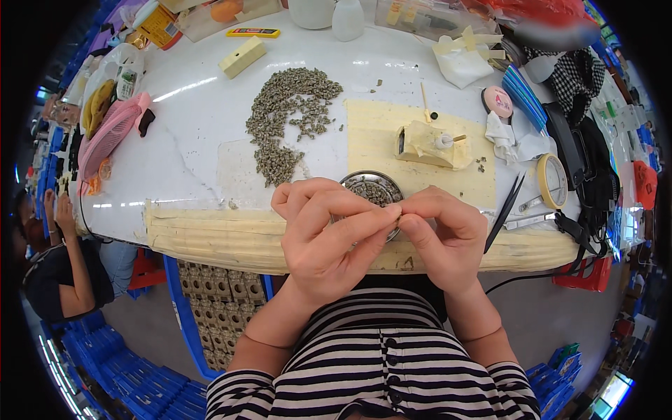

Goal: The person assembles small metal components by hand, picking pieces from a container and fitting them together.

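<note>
Both hands meet fingertip to fingertip above the table's near edge. My left hand (327,234) is closed in a pinch, and my right hand (446,236) pinches from the other side at the same spot. Whatever sits between the fingertips is too small and too covered to name. Just behind and partly under them stands a round metal dish (397,187) holding small grey metal parts (372,189). Farther off on the white table lies a large spread pile of similar small metal parts (283,115).
A taped block (428,145) with a white nozzle rests on a tan sheet (364,122). Black tweezers (505,210) and a tape roll (552,181) lie at right. A pink basket (112,136) sits at left. Below the edge, a blue crate (183,308) holds metal housings. A co-worker (66,273) sits at left.
</note>
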Available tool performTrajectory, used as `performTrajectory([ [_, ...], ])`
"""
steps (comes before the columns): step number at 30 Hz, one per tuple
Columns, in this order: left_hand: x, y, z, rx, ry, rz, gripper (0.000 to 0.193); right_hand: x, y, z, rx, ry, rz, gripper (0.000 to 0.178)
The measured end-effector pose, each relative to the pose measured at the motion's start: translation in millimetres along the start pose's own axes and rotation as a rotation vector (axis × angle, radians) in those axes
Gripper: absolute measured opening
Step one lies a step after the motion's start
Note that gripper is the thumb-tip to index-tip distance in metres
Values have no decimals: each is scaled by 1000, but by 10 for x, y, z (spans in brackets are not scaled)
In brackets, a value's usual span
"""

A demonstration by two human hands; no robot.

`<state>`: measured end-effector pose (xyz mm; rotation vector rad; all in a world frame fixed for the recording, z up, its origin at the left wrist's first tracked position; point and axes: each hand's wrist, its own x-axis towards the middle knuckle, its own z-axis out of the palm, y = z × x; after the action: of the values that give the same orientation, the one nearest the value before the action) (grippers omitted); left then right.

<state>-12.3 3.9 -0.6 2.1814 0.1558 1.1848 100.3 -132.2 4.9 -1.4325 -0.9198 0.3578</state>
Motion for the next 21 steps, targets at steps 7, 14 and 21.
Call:
performTrajectory([
  [7, 26, 46, -12, 54, -41, 10, 25, 5, 0, 27, -152, 107, -167, 19],
  [14, -26, -22, 36, 19, 29, -49, 30, 33, -34, 82, -364, 112, -387, 25],
  [21, 11, 25, -21, 26, -21, 16, 27, -15, 15, 33, -1, 36, 5, 18],
])
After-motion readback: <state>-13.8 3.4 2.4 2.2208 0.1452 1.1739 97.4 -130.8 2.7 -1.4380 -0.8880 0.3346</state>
